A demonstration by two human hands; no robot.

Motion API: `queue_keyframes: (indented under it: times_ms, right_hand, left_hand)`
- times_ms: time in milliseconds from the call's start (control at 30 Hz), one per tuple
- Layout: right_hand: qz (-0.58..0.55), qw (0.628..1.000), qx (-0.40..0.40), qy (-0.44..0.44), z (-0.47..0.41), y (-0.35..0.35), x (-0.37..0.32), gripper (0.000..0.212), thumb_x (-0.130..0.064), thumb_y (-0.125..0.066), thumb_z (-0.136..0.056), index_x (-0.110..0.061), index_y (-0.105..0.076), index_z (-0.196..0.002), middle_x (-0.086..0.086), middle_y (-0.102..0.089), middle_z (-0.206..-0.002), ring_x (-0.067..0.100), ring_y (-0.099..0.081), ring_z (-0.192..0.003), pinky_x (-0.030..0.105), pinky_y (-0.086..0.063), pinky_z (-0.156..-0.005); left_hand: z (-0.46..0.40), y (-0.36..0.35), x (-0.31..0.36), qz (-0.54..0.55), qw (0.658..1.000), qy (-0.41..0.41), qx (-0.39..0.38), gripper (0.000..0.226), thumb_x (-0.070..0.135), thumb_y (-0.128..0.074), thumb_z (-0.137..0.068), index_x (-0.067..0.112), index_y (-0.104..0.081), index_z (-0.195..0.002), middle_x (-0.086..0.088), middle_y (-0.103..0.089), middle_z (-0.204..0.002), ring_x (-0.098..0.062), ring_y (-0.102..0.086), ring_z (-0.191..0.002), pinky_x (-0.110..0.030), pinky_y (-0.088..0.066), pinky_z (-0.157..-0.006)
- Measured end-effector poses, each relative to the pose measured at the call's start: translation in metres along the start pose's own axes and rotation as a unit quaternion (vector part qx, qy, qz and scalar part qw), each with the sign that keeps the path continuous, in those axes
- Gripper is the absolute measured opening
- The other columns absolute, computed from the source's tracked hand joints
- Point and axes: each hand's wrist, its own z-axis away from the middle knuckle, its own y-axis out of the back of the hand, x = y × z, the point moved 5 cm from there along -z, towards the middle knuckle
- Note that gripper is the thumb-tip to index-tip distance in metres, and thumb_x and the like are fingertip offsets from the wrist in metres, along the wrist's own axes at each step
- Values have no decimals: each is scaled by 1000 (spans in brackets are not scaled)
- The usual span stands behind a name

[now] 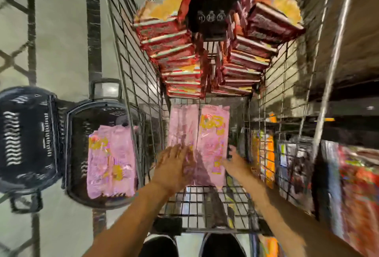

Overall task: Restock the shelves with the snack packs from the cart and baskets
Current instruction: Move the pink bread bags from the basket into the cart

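Pink snack pks point(198, 144) w/ yellow print; red pks point(174, 51); black baskets point(67, 154).

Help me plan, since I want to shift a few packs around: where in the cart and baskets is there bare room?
Bare wire shows in the cart near its handle end, below the pink packs. The far basket looks bare; the near basket has room left of its pink packs. The cart's far end is crowded with red packs and maroon packs.
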Motion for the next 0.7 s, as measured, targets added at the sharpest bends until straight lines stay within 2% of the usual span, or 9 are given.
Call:
queue_keyframes:
  times_ms: [67,167,300,400,533,600,633,667,700]
  right_hand:
    - [-45,999,4,-1,-16,-13,5,55,-11,-77,-87,-14,-46,-133,15,-63,-131,21,-63,-103,26,-48,-81]
    - [-58,998,27,-3,-26,-21,13,72,-31,-83,-82,-12,-44,-139,1,-59,-128,19,-58,-115,28,-42,-85]
    - [-91,995,47,-8,-32,-20,16,66,-28,-90,-74,-13,-54,-127,-2,-70,-115,18,-68,-101,35,-54,-86]
    - [-86,996,37,-10,-31,-17,12,58,-31,-92,-70,-17,-61,-117,-6,-72,-99,7,-66,-86,29,-53,-76]
    - [-101,994,42,-20,-26,-6,8,62,-38,-94,-63,-15,-68,-114,-5,-73,-95,8,-69,-85,33,-58,-82]
    - [-97,992,84,-8,-24,1,13,74,-62,-91,-48,-22,-69,-106,1,-72,-101,17,-70,-89,38,-58,-82]
    - [-94,991,98,1,-24,4,15,75,-69,-89,-44,-26,-66,-100,3,-70,-103,20,-69,-90,38,-58,-80]
    - [-92,990,103,5,-23,5,16,71,-64,-91,-47,-25,-63,-99,3,-68,-102,22,-68,-92,35,-57,-76]
    - [-105,989,102,4,-21,7,16,66,-51,-94,-55,-21,-59,-102,1,-67,-99,22,-67,-92,31,-54,-70]
  left_hand:
    - [-6,-3,2,-1,1000,-12,8,88,51,-25,-81,21,-7,-162,-7,1,-170,-24,0,-156,-27,8,-121]
    - [-15,-9,0,18,998,-35,44,86,50,-29,-83,21,-11,-162,-6,3,-169,-20,1,-156,-23,9,-119]
    - [-21,-9,-4,71,995,-47,59,90,65,-23,-83,22,-14,-161,-6,4,-169,-20,4,-155,-34,0,-126]
    - [-22,-3,-6,115,989,-34,89,93,69,-24,-83,21,-9,-161,-6,3,-169,-16,10,-155,-27,6,-123]
    - [-28,1,-9,217,968,30,123,90,40,-57,-94,17,-1,-161,-1,0,-168,-16,9,-155,-31,1,-126]
    - [-39,-2,-8,241,962,50,117,92,33,-60,-94,14,2,-161,5,0,-165,-15,10,-154,-29,2,-125]
    - [-44,-3,-7,271,954,73,108,87,30,-60,-95,14,-5,-161,7,-7,-161,-16,1,-154,-30,-4,-125]
    - [-51,-5,-7,319,937,105,94,73,25,-61,-98,13,-21,-157,3,-24,-158,-18,-21,-151,-34,-19,-124]
    - [-54,-5,-5,385,908,143,77,50,22,-60,-99,13,-41,-145,-2,-51,-143,-20,-51,-134,-35,-40,-113]
